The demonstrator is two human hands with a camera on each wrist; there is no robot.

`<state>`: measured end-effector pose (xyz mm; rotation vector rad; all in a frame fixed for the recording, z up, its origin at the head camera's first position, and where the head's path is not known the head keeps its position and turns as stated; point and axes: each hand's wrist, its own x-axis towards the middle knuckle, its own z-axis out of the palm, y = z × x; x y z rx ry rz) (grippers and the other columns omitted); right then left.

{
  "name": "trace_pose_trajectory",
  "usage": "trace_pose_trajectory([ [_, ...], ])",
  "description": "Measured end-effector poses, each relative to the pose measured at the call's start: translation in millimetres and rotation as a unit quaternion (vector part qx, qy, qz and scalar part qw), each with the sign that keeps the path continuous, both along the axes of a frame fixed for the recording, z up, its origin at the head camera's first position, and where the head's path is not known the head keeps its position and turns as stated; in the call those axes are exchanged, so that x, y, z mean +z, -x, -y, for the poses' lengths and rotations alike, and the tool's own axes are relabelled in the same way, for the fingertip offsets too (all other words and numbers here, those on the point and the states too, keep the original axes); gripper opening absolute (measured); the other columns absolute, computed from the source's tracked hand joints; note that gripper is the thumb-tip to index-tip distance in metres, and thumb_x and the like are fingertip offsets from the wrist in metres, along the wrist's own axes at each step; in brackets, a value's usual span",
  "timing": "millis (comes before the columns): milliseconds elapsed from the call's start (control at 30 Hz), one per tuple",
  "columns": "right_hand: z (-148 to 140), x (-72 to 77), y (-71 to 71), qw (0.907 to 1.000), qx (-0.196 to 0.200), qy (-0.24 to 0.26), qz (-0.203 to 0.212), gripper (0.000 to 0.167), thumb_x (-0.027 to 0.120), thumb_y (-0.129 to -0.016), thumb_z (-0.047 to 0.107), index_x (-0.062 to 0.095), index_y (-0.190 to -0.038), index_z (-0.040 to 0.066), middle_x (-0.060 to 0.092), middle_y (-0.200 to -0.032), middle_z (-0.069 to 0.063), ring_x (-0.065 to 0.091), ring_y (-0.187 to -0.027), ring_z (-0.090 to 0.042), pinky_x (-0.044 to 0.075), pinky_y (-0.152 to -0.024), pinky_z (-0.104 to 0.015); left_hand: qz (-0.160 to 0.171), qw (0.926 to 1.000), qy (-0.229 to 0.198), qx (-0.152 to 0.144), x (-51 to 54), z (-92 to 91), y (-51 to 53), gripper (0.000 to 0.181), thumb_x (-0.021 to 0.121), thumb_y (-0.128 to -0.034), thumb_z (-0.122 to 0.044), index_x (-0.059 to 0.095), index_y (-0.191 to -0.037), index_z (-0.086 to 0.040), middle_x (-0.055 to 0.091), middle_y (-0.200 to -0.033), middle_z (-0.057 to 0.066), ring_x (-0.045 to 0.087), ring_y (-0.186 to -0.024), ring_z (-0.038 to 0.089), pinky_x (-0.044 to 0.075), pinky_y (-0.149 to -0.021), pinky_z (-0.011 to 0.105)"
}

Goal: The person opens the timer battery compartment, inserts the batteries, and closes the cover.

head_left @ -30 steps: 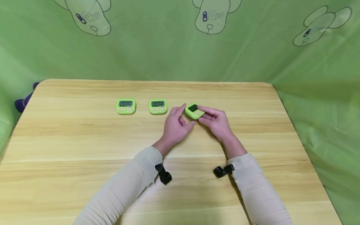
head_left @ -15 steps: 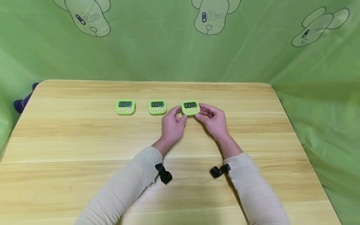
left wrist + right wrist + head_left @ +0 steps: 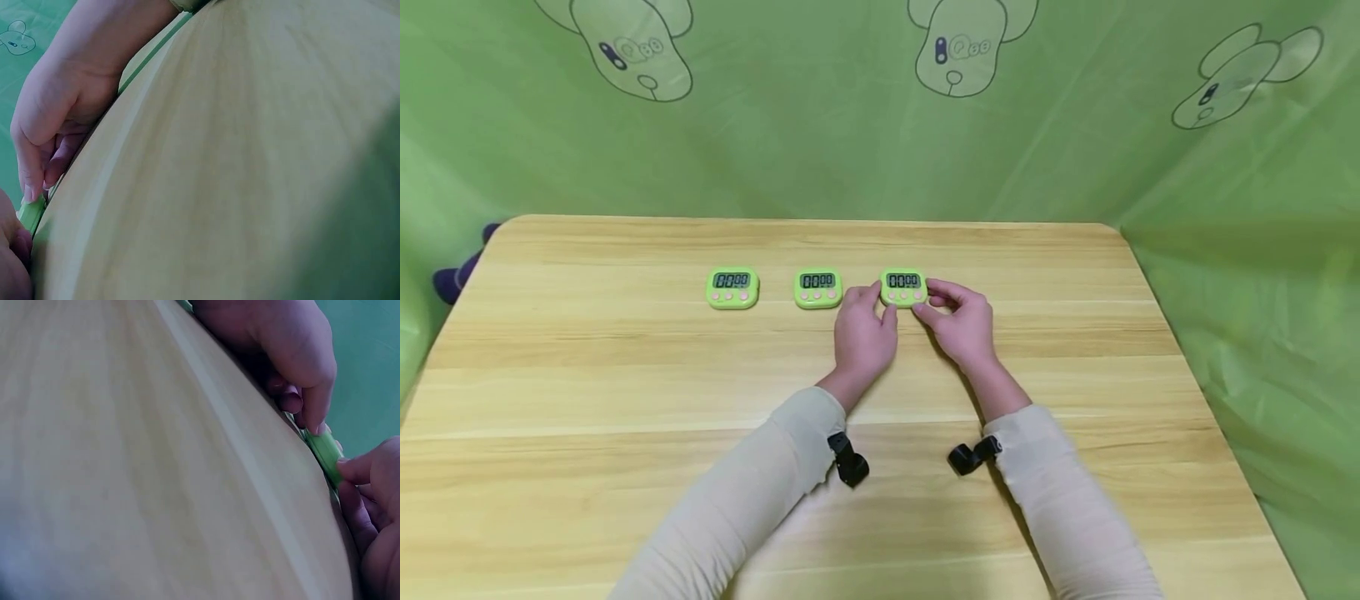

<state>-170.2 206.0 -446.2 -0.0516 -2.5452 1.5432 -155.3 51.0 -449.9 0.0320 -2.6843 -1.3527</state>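
Three lime-green digital timers with pink buttons lie in a row in the head view: the left timer (image 3: 732,297), the middle timer (image 3: 817,296) and the right timer (image 3: 903,297). Each display reads 00:00. My left hand (image 3: 862,333) holds the right timer at its left side, thumb on the near edge. On the opposite side, my right hand (image 3: 961,327) grips the same timer between thumb and fingers. From the right wrist, the green edge of this timer (image 3: 325,456) shows between both hands, at the tabletop.
The timers lie on a light wood-grain table (image 3: 715,383). A green curtain (image 3: 820,158) printed with cartoon heads hangs behind it and down the sides. Some dark purple object (image 3: 456,275) pokes out past the table's left edge.
The right timer was tilted in my right hand a second ago; now it lies level, slightly further left, in line with the others. My left hand has come to hold its left side.
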Motion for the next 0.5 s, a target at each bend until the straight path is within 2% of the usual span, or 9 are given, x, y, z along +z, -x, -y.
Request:
trace_pose_trajectory([
  [67,-1,-1.2,-0.5,1.0,-0.005,-0.001,-0.002,0.036,0.082,-0.083,0.008,0.072,-0.118,0.002,0.072,-0.103,-0.01,0.063,-0.09,-0.019,0.052,-0.086,-0.029,-0.003,1.0,0.001,-0.003,-1.2,-0.9,0.0,0.047,0.067,-0.0966,-0.019,0.057,-0.138,-0.001,0.058,-0.125,0.013,0.061,-0.109,0.025,0.051,-0.094,0.034],
  [133,-1,-1.8,-2.1,0.9999,-0.011,0.002,-0.002,0.038,0.082,-0.083,0.008,0.072,-0.119,0.002,0.071,-0.106,-0.01,0.064,-0.091,-0.02,0.052,-0.087,-0.03,-0.008,0.9999,-0.003,-0.008,-2.5,-0.9,-1.5,0.048,0.067,-0.0958,-0.018,0.056,-0.139,0.0,0.057,-0.125,0.013,0.062,-0.101,0.023,0.053,-0.088,0.032],
  [267,0,-1.6,-9.3,0.9994,-0.017,0.03,0.007,0.042,0.082,-0.083,0.007,0.069,-0.123,0.002,0.069,-0.112,-0.011,0.066,-0.093,-0.022,0.055,-0.084,-0.027,-0.008,0.9994,-0.023,-0.026,-4.6,1.7,-9.2,0.055,0.068,-0.0927,-0.014,0.051,-0.143,0.0,0.053,-0.126,0.013,0.058,-0.081,0.016,0.053,-0.072,0.027],
  [333,1,-0.2,-13.9,0.999,-0.017,0.042,0.003,0.043,0.082,-0.084,0.008,0.068,-0.123,0.001,0.068,-0.115,-0.012,0.067,-0.095,-0.023,0.055,-0.082,-0.026,-0.003,0.9984,-0.037,-0.042,-2.4,4.9,-14.7,0.058,0.069,-0.0911,-0.012,0.049,-0.144,-0.001,0.051,-0.125,0.013,0.056,-0.078,0.014,0.052,-0.068,0.025],
  [400,3,2.8,-19.5,0.9987,-0.015,0.046,-0.012,0.043,0.082,-0.084,0.009,0.068,-0.124,0.001,0.067,-0.119,-0.012,0.067,-0.097,-0.025,0.056,-0.083,-0.028,-0.001,0.997,-0.043,-0.064,3.2,10.2,-21.7,0.06,0.071,-0.0899,-0.012,0.049,-0.145,-0.002,0.05,-0.124,0.012,0.055,-0.084,0.015,0.052,-0.072,0.027],
  [500,4,8.7,-26.9,0.9978,-0.001,0.004,-0.066,0.047,0.082,-0.084,0.013,0.066,-0.127,0.002,0.064,-0.128,-0.012,0.064,-0.109,-0.028,0.053,-0.093,-0.037,-0.016,0.9951,-0.025,-0.094,18.9,24.1,-32.2,0.063,0.073,-0.0892,-0.017,0.048,-0.145,-0.005,0.048,-0.131,0.013,0.054,-0.107,0.022,0.05,-0.093,0.035],
])
